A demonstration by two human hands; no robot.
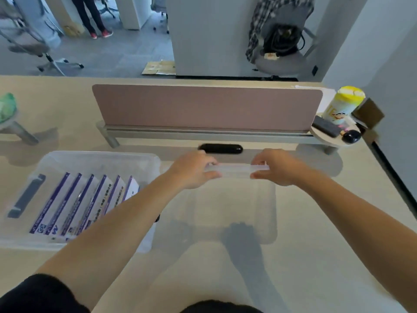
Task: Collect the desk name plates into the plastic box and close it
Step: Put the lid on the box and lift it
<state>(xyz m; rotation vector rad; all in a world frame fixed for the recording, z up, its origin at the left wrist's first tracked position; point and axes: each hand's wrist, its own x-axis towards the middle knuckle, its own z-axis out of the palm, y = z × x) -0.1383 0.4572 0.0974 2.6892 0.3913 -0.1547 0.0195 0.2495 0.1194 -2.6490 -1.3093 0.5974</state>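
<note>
Head view: plastic box [94, 159] sits on the desk [316, 256] at left, open, with six name plates [85, 204] standing in a row inside, leaning, purple edges up. No loose plates visible anywhere else on the desk, so collecting looks done; what's left is closing. The lid [225, 211], clear plastic, is just right of the box, near edge down on the desk or close to it (can't tell which), far edge raised. Left hand [194, 170] and right hand [275, 168] both pinch that far rim, thumbs toward the camera, fingers curled over the far side, hands close together with a short stretch of rim bare between them. Both are closed on the lid, not clenched hard as far as I can tell. Left forearm crosses over the box's right corner. Lid isn't over the box yet, so my read: next is carry it left, line it up, press down. Grey latch handle [27, 195] on the box's left end stands open-looking. Behind: pink divider panel [207, 105], black cable grommet [221, 149], yellow-lidded tub [345, 102] on a side shelf at right.
</note>
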